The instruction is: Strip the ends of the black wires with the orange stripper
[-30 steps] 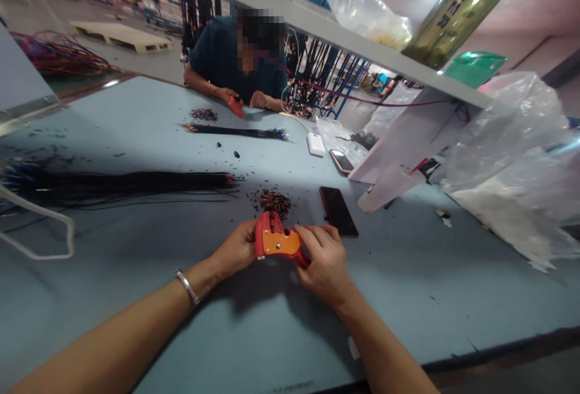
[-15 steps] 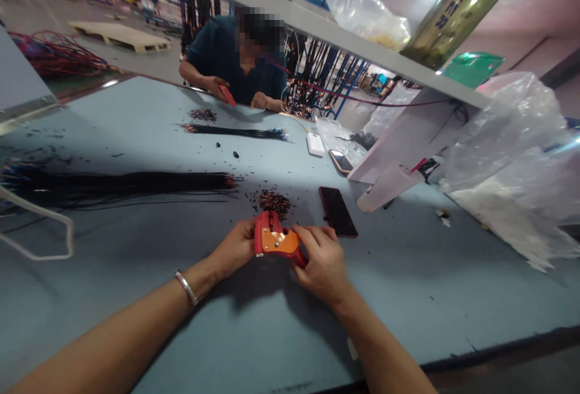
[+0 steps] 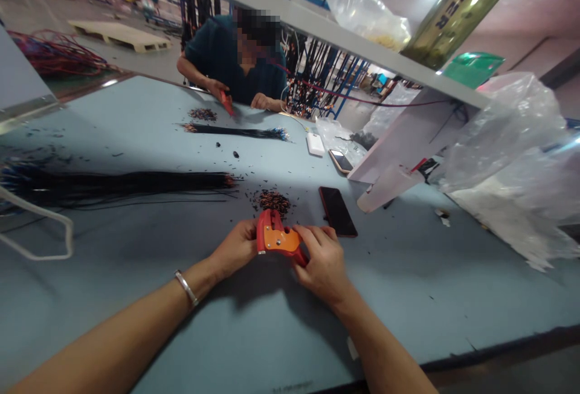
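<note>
A red and orange hand tool (image 3: 278,240) is held over the blue-grey table (image 3: 217,333), just in front of a pile of small dark and copper-coloured scraps (image 3: 274,200). My right hand (image 3: 322,259) is wrapped round its handles. At the tool's left end is my left hand (image 3: 238,248), its fingers closed and partly hidden behind the red head; what they pinch, if anything, cannot be made out. A long bundle of black wires (image 3: 136,184) lies to the left, its right end near the scraps.
A dark phone (image 3: 338,211) lies right of my right hand. Across the table a person (image 3: 240,67) holds another red tool (image 3: 226,103) behind a smaller wire bundle (image 3: 235,132). A shelf post (image 3: 389,134), a white cylinder (image 3: 385,188) and plastic bags (image 3: 507,140) stand right.
The tool in my right hand has shifted very slightly to the right. Across the table, the person's red tool has turned a little. Both my hands keep nearly the same pose.
</note>
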A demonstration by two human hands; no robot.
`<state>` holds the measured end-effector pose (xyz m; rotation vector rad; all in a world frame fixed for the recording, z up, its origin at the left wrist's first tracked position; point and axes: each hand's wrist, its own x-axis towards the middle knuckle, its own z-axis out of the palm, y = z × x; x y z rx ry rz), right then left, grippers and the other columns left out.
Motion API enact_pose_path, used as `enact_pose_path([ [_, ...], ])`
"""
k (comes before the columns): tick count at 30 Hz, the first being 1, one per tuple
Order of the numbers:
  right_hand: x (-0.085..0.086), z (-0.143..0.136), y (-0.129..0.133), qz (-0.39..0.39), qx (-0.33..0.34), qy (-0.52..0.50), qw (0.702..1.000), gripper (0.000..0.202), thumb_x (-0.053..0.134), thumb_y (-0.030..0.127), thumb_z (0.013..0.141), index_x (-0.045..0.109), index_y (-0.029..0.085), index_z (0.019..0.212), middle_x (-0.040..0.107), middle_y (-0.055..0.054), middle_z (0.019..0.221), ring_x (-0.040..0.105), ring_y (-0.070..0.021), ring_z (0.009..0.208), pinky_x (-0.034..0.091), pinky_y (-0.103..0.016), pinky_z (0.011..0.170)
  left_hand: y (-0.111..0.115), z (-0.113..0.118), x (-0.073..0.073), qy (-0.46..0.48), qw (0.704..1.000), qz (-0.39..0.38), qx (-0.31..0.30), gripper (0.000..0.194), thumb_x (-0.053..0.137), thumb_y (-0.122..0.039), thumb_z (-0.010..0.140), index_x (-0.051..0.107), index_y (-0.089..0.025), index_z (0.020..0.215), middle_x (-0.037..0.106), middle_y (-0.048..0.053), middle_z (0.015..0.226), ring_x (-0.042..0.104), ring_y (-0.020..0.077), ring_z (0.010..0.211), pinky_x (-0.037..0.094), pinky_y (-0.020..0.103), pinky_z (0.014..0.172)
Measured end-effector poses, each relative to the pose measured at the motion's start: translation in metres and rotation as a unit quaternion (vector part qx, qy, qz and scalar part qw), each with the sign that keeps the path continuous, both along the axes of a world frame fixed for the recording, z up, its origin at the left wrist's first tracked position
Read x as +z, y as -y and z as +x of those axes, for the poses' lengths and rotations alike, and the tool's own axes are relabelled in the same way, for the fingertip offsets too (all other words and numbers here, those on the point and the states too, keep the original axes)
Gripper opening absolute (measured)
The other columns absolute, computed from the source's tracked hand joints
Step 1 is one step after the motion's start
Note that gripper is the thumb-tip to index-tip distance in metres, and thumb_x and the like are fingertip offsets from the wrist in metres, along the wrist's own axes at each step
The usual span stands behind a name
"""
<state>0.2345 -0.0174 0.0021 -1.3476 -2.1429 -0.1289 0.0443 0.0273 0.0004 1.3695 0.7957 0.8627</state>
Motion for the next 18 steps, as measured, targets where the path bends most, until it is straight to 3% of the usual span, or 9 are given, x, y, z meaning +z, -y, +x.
enact_pose_path([
  [13,-0.0005,-0.0007,0.0003,-0.023,-0.003,0.003,1.0,0.039,0.055,0.023,0.071,0.059,0.014,0.109,0.069,-0.012,0.095,0.062,-0.0262,0.087,0.04,-0.04,0.082,0.0017,0.0009,0.0055,0.007,1.0,-0.003,-0.003,0.016,0.069,-0.029,0.072,0.074,-0.016,0.079,0.076,0.004,0.079,0.068,0.0192,0.075,0.053,0.03,0.075],
  [18,-0.002,-0.0018,0.0,-0.008,-0.012,0.026,1.0,0.037,0.054,0.021,0.067,0.061,0.013,0.102,0.069,-0.01,0.085,0.062,-0.0241,0.075,0.039,-0.038,0.076,0.0017,0.0022,0.0102,0.0,1.0,0.01,-0.006,0.018,0.07,-0.028,0.07,0.076,-0.017,0.082,0.076,0.005,0.084,0.069,0.0215,0.079,0.054,0.033,0.079],
])
